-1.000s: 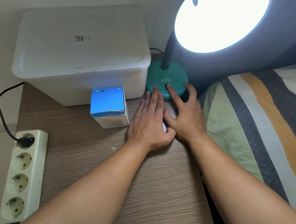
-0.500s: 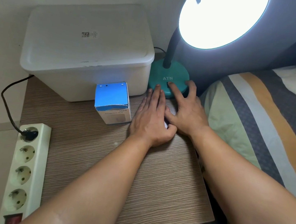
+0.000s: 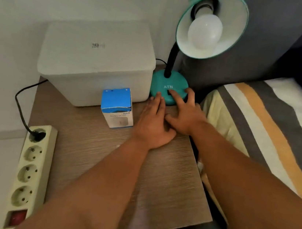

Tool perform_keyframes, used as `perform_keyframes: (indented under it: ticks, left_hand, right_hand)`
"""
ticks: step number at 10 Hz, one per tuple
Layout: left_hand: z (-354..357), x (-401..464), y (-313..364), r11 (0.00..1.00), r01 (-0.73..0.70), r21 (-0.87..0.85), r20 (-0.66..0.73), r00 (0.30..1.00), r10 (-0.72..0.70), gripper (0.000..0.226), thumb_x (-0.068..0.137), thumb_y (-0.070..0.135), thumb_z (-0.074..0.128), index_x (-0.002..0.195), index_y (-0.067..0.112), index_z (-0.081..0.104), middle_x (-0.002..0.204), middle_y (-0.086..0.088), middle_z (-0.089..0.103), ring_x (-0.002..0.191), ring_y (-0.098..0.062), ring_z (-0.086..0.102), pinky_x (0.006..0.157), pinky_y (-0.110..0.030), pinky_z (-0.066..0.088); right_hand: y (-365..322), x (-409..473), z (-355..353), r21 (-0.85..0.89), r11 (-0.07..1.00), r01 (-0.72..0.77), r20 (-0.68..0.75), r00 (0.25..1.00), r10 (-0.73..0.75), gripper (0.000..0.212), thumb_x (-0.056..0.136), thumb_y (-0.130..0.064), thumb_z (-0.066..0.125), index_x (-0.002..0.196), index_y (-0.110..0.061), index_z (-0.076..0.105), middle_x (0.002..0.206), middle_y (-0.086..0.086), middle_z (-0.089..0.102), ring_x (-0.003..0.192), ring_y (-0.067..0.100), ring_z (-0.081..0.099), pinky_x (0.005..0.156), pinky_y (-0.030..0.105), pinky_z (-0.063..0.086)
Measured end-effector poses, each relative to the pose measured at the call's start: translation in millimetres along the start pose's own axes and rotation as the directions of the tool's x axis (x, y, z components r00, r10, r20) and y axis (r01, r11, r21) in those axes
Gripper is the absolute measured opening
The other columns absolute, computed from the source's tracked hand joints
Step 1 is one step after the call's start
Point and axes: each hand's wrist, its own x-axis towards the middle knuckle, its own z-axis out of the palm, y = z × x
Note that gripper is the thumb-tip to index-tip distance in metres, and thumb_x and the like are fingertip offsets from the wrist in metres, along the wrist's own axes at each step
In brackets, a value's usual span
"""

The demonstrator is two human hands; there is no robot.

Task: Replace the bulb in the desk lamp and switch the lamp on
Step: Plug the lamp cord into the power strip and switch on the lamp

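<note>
Your right hand (image 3: 185,115) lay spread open at the centre of the frame, its forefinger on the dark switch (image 3: 169,93) in the lamp's teal base (image 3: 165,81), the other fingers draped over the base's near rim. Your left hand (image 3: 154,124) lay flat and open on the bench (image 3: 87,156) just left of it, palm down, fingertips touching the base's edge, its thumb tucked against the right hand. Neither hand gripped anything.

The lamp stood at the bench's far right corner, upper centre of the frame, its black neck (image 3: 171,59) rising to the teal shade (image 3: 231,36) at the top. The bulb (image 3: 205,32) sat in the socket inside the shade, white and unlit.

Left of your left hand, a small blue-topped box (image 3: 117,107) stood upright on the bench, close to the hand but apart from it. Behind it, in the upper left, sat a white lidded bin (image 3: 95,63), its right side just beside the lamp base. A power strip (image 3: 30,173) ran along the bench's left edge at lower left, one black plug (image 3: 38,135) in its farthest socket and a red switch at its near end. A striped bed cover (image 3: 259,128) filled the right of the frame.
</note>
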Motion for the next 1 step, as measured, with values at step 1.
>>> perform_keyframes:
  ticks: [1]
  left_hand:
    - [-7.4, -0.3, 2.2, 1.000, 0.026, -0.010, 0.058, 0.998, -0.026, 0.108, 0.083, 0.056, 0.060, 0.157, 0.010, -0.002, 0.166, -0.005, -0.015, 0.153, -0.023, -0.004, 0.124, -0.043, 0.012]
  right_hand:
    - [-5.5, -15.7, -0.4, 0.011, 1.000, -0.022, 0.040, 0.999, 0.021, 0.083, 0.089, -0.049, 0.050, 0.151, -0.051, -0.004, 0.164, -0.002, -0.007, 0.137, 0.041, 0.031, 0.110, 0.056, 0.035]
